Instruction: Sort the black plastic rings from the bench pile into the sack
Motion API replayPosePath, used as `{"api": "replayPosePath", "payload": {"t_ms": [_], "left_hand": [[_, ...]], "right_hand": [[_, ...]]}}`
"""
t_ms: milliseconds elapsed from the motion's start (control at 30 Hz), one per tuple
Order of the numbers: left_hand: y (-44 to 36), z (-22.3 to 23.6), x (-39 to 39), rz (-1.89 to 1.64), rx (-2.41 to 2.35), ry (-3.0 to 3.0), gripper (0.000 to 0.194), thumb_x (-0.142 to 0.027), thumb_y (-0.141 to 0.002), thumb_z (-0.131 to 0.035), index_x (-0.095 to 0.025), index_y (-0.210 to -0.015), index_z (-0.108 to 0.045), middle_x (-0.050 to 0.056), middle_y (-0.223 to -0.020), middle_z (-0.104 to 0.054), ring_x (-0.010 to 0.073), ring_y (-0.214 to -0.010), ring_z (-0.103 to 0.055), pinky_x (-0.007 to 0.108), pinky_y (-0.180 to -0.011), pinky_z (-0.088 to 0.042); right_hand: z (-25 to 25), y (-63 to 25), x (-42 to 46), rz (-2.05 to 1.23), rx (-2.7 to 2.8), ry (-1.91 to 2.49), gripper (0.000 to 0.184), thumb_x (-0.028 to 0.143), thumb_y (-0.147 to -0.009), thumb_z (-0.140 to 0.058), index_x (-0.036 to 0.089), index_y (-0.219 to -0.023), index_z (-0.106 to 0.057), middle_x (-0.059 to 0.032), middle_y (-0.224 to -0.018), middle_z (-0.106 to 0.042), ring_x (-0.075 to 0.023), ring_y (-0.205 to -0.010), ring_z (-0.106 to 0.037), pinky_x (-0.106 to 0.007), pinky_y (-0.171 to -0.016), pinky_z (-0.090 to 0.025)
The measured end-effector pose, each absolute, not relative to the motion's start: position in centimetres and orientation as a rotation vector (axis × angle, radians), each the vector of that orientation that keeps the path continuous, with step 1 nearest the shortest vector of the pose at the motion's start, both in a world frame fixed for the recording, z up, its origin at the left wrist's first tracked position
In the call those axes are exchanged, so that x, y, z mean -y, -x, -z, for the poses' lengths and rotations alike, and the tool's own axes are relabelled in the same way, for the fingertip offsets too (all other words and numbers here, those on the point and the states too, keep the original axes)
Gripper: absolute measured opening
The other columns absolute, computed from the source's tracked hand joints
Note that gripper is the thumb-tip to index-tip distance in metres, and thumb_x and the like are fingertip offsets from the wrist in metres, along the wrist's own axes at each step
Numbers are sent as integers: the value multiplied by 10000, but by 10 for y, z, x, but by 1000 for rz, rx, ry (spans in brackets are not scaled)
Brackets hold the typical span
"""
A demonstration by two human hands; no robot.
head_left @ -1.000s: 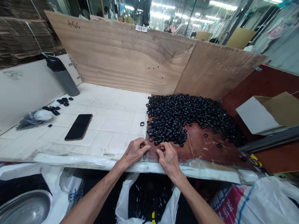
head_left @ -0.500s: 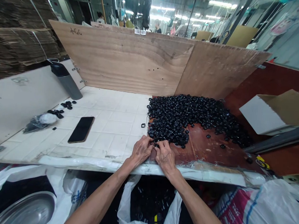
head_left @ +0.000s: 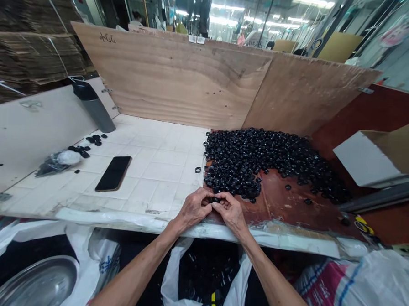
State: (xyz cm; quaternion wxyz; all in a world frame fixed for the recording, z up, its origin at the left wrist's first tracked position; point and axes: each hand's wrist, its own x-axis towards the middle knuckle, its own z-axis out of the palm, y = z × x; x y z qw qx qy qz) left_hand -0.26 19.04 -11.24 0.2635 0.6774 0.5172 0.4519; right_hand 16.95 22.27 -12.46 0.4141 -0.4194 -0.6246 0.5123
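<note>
Between the fingertips of the left hand [head_left: 193, 208] and the right hand [head_left: 231, 213] I can make out a small black part [head_left: 215, 200], right at the near side of the heap [head_left: 245, 157]. Thumbs and forefingers are pinched narrow on it, the two hands almost meeting; they cover so much that I can't tell whether it is one piece or two.

Just beyond the fingers the heap of black parts spreads away and off to their right, over a brown board [head_left: 271, 193]. A stray ring [head_left: 197, 170] lies a little past the fingers and to their left, on the white top [head_left: 154, 189].

Farther left of them I see a phone [head_left: 113, 173] lying flat, then a plastic bag [head_left: 53, 163] with dark bits [head_left: 95, 139] near it, and a grey bottle [head_left: 98, 113] beyond. Well to the right of the fingers is a white box [head_left: 367, 159], with a metal bar [head_left: 382, 194] just nearer.

Past the heap, opposite the fingers, stands a plywood panel [head_left: 174, 78]. Below them, under the table edge [head_left: 125, 222], an open sack [head_left: 170, 281] holds more black pieces [head_left: 207, 269].
</note>
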Motion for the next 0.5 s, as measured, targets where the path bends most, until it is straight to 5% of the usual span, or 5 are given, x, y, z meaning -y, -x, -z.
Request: {"api": "replayPosePath", "payload": {"t_ms": [267,500], "left_hand": [[1,110,-190,-1338,-1226,-1620,231,-141,-793,-635,-184,-1013,-690,83,-1082,-618,188,-969,-640,290,-754,-591],[0,103,-189,-1341,-1196,-1603,219,-182,-817,-661,-185,-1032,-700,75,-1047,-679,201,-997,-651,335,-864,-569]], "right_hand": [[123,-178,-221,-1457,1374,1027,330,396,-796,-727,179,-1034,-657,-73,-956,-741,-218,-865,-716,-387,-871,-562],[112,-180,-218,-1452,1342,1053,347,411,-764,-750,184,-1017,-677,-57,-927,-736,-216,-802,-718,-405,-829,-593]]}}
